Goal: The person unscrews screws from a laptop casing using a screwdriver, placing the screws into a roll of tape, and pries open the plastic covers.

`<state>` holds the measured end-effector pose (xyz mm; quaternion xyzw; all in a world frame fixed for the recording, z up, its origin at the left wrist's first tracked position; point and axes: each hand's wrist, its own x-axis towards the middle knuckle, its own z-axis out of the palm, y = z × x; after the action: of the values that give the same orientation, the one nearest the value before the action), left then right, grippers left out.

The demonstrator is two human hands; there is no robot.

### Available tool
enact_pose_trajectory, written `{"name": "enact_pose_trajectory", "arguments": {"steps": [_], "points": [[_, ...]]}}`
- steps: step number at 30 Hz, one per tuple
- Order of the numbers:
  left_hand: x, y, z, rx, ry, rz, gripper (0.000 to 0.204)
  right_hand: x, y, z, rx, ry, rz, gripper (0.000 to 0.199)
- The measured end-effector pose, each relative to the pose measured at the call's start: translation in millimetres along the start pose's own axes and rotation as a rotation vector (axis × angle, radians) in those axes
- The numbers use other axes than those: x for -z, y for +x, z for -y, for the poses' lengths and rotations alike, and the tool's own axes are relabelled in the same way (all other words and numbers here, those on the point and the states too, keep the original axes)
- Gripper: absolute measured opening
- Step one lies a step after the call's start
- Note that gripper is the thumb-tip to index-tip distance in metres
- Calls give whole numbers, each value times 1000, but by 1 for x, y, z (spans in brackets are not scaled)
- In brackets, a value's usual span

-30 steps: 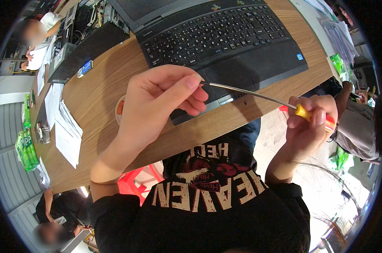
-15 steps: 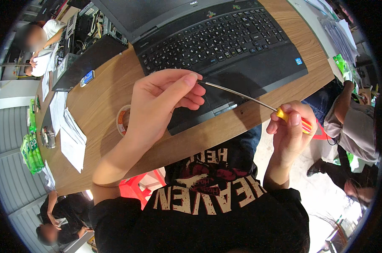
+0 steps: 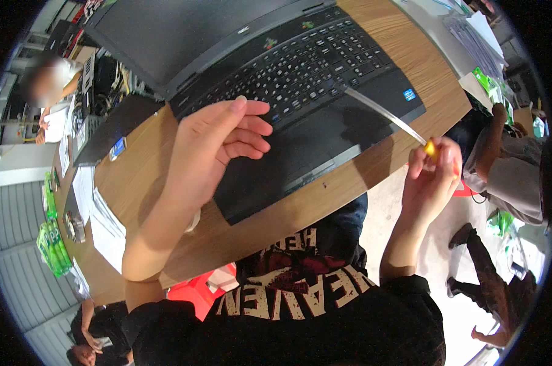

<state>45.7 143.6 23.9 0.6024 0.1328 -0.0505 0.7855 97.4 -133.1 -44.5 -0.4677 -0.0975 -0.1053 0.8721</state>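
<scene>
Yellow-handled screwdriver (image 3: 390, 117) above a black laptop (image 3: 300, 79)

Head view: the right hand (image 3: 431, 177) has its fingers clamped on the screwdriver's handle, the shaft slanting up and leftward across the open laptop, its tip near the lower-right keys; whether it touches them cannot be told. The left hand (image 3: 213, 134), well apart from that tip, is raised over the laptop's left side, fingers loosely curled and apart. White papers (image 3: 109, 229) lie farther left on the wooden surface (image 3: 145, 177).
</scene>
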Motion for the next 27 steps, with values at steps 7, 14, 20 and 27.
{"name": "enact_pose_trajectory", "arguments": {"steps": [7, 14, 20, 27], "points": [[2, 100, -44, -745, 1067, -69, 14, 6, 135, -18, 80, -566, 66, 26], [44, 186, -139, -1152, 1480, -424, 19, 12, 211, -60, 285, -812, 371, 16], [93, 205, -158, -1094, 1680, -759, 24, 9, 220, -71, 562, -938, 448, 9], [136, 201, -186, -779, 1682, -955, 48, 8, 224, -79, 642, -970, 472, 9]]}}
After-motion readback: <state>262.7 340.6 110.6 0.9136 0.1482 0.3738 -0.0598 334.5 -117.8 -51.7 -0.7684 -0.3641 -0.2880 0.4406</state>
